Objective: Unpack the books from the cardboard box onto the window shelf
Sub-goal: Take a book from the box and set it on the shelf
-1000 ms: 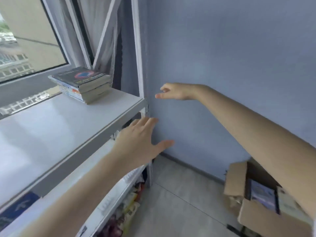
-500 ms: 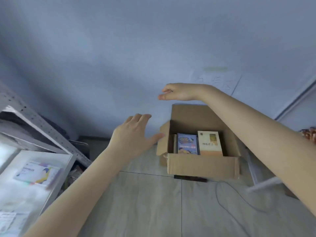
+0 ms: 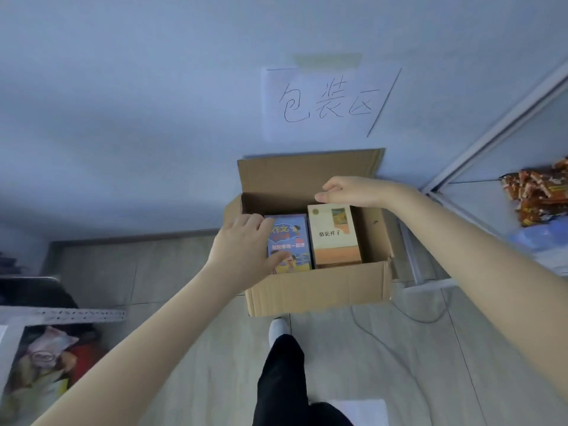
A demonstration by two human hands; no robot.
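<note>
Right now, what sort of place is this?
Probably a small storeroom or packing area: a handwritten paper sign taped to the wall, a cardboard box of books on the floor, and metal shelving with snack packets.

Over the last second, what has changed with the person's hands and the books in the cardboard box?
Both hands have come down from mid-air to the cardboard box: the left hand rests on the blue book, thumb on its cover, and the right hand hangs loosely curled over the far end of the beige book. Nothing is lifted yet. The books lie side by side as before.
</note>
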